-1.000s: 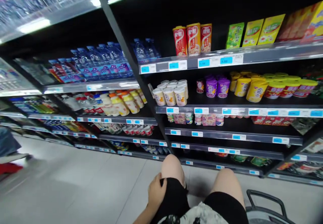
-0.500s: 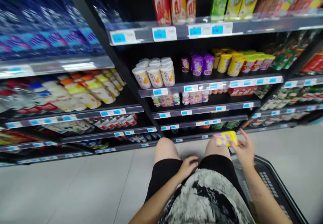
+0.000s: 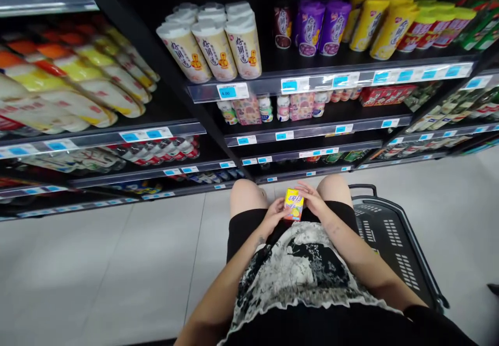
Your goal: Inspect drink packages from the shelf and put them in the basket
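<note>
1. Carton (image 3: 294,203), mostly yellow, held over the lap (image 3: 245,231).
2. Left hand (image 3: 274,216): fingers half-curled, gripping its lower left.
3. Right hand (image 3: 314,200): fingers loosely bent, holding its upper right.
4. Light edge pressure should prevent dents.
5. Basket (image 3: 379,231) beside the right leg (image 3: 336,189).

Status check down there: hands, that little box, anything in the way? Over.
Left hand holding small yellow box; right hand, fingers at its upper edge. Dark basket beside right leg, apart from both hands.
</note>
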### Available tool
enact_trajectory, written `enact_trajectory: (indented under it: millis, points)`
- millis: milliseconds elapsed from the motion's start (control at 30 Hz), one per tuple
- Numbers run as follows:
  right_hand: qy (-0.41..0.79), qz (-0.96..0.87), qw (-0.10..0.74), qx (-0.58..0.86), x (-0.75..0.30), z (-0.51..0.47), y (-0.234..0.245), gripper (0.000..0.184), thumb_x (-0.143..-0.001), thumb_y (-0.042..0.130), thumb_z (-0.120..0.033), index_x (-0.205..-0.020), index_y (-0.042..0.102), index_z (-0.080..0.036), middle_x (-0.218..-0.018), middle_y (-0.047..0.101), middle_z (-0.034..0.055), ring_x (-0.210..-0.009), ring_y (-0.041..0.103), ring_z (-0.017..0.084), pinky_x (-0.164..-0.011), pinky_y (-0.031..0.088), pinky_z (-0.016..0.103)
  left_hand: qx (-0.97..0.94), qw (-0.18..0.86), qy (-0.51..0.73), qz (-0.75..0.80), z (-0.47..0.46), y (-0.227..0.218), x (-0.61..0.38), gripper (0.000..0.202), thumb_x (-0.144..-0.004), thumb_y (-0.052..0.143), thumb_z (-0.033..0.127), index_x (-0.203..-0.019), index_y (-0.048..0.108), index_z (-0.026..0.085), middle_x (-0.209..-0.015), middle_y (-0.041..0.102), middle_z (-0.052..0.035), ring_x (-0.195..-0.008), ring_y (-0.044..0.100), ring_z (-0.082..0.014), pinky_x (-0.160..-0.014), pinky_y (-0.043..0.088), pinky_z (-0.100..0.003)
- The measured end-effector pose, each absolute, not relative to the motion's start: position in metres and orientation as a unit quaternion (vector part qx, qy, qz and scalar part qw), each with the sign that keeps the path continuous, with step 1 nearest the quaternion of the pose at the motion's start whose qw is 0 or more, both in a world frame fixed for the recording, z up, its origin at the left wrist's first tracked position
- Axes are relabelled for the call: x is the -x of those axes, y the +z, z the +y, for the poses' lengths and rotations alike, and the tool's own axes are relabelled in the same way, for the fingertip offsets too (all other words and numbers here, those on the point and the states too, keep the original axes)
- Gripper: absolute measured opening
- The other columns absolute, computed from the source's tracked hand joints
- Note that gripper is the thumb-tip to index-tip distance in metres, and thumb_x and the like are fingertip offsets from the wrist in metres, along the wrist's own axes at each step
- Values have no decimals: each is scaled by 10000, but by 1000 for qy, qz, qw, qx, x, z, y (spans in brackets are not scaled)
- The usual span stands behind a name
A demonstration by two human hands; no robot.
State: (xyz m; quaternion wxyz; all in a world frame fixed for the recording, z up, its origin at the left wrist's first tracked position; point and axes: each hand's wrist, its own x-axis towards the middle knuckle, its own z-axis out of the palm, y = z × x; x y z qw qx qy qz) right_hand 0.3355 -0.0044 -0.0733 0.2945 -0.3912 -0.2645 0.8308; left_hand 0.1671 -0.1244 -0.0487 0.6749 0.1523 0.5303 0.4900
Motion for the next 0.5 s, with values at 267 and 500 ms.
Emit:
enact_trajectory:
  millis: [267, 500]
  points:
    - [908, -326, 136, 227, -355, 3, -88, 738, -569, 981, -373, -1233, 702, -210, -1198, 749, 103, -1148, 686, 285, -1111, 463, 467, -150, 703, 496, 487, -109, -61, -158, 710, -476, 1012, 181, -1097, 669, 162, -1192, 723, -105, -1133, 660, -272, -1062, 485, -403]
    - [923, -306, 141, 184, -352, 3, -90, 880, -573, 960, -605, -1331, 674, -262, -1422, 636, 117, -1273, 602, 288, -1109, 442, 456, -100, 733, 507, 442, -115, -74, -146, 554, -752, 809, 590, -1064, 706, 144, -1021, 755, -130, -962, 705, -285, -939, 543, -407]
